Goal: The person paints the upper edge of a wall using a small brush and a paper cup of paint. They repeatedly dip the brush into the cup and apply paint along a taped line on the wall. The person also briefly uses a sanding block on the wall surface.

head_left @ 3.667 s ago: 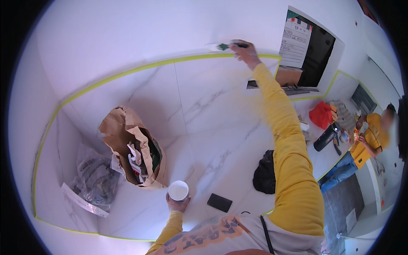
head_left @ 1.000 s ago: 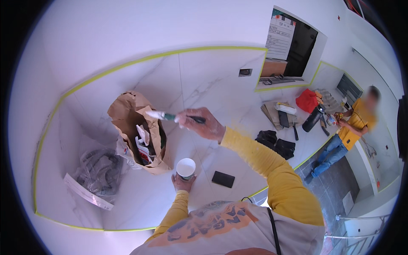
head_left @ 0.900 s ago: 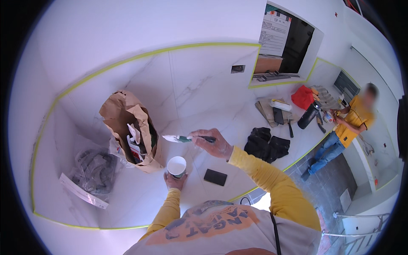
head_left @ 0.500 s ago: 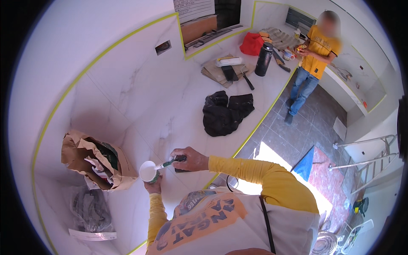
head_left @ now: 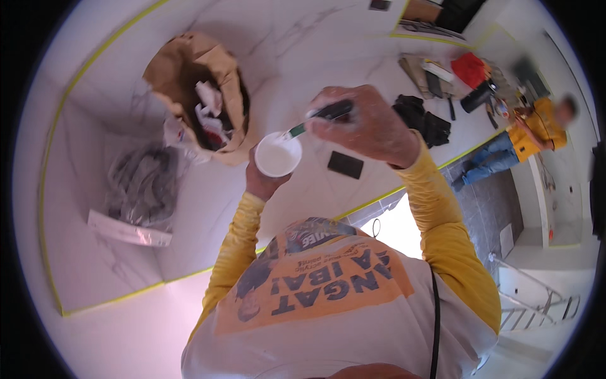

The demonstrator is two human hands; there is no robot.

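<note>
A white cup (head_left: pixel 273 163) with white, paint-like contents sits in my left hand (head_left: pixel 257 182), whose fingers wrap round it from below. My right hand (head_left: pixel 372 126) is closed on a paintbrush (head_left: pixel 297 131) with a dark handle and a green section near its pale end. The brush slants down to the left, and its pale tip is over the cup's mouth; whether it touches the contents I cannot tell. Beyond the cup stands an open brown paper bag (head_left: pixel 237 82) with crumpled wrappers inside. A dark flat rectangular object (head_left: pixel 345 165) lies on the marbled counter right of the cup.
Left of me lies a clear plastic bag (head_left: pixel 142 186) of grey pieces. Black cloth (head_left: pixel 423 123), a black bottle (head_left: pixel 476 96) and a red bag (head_left: pixel 468 69) rest farther along the counter (head_left: pixel 303 208). A person in yellow (head_left: pixel 536 132) stands at the far right; a ladder (head_left: pixel 536 309) is nearer.
My view has turned, so the paper bag appears higher and the other person lower and farther right. My right hand looks larger and higher. Both hands keep hold of the cup and brush.
</note>
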